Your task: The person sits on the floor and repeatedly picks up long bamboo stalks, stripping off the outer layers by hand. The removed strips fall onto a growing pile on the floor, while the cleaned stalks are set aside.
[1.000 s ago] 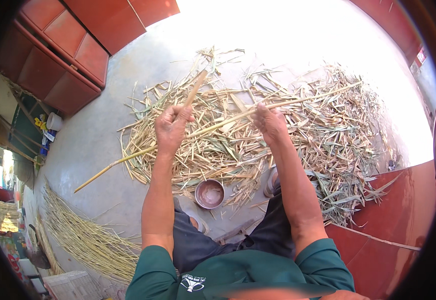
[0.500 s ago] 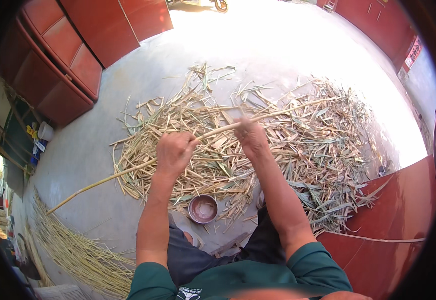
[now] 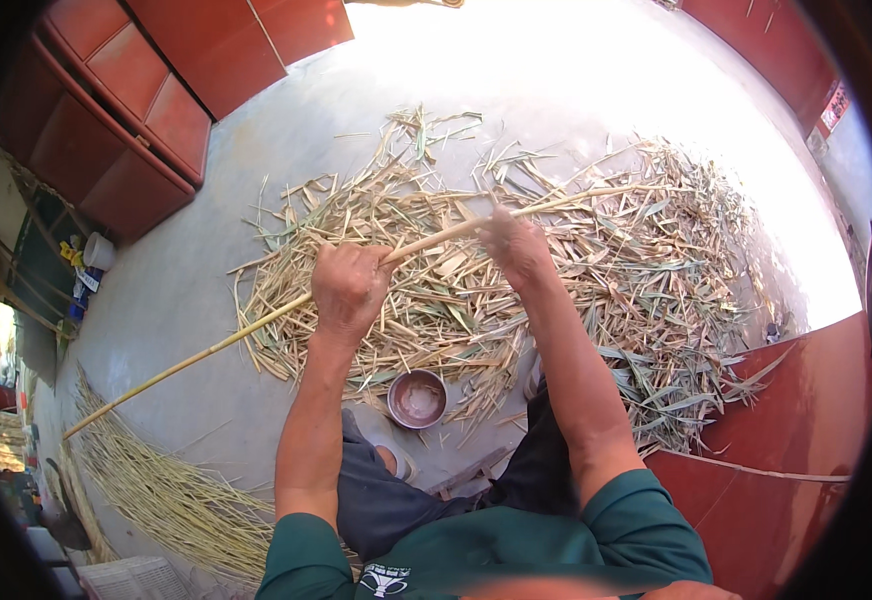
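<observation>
A long pale reed stalk [image 3: 196, 362] slants across in front of me, its thin end low at the left and its far end over the litter at the upper right. My left hand [image 3: 349, 290] is closed in a fist around its middle. Further along the stalk, my right hand [image 3: 518, 250] has its fingers bent against it; they are partly smeared by motion. Beneath both hands spreads a heap of dry husks and leaves [image 3: 426, 330], tan with some grey-green blades.
A small brown bowl [image 3: 396, 402] stands on the floor by my feet. Thin stripped stalks [image 3: 171, 500] lie bundled at the lower left. Red cabinets [image 3: 121, 140] stand at the upper left, and a red panel [image 3: 776, 440] at the right. A white bucket [image 3: 100, 252] is at the far left.
My right hand has shifted slightly right and toward the far side along the stalk. The stalk's thin end has moved further left and a little lower. My left hand still grips it.
</observation>
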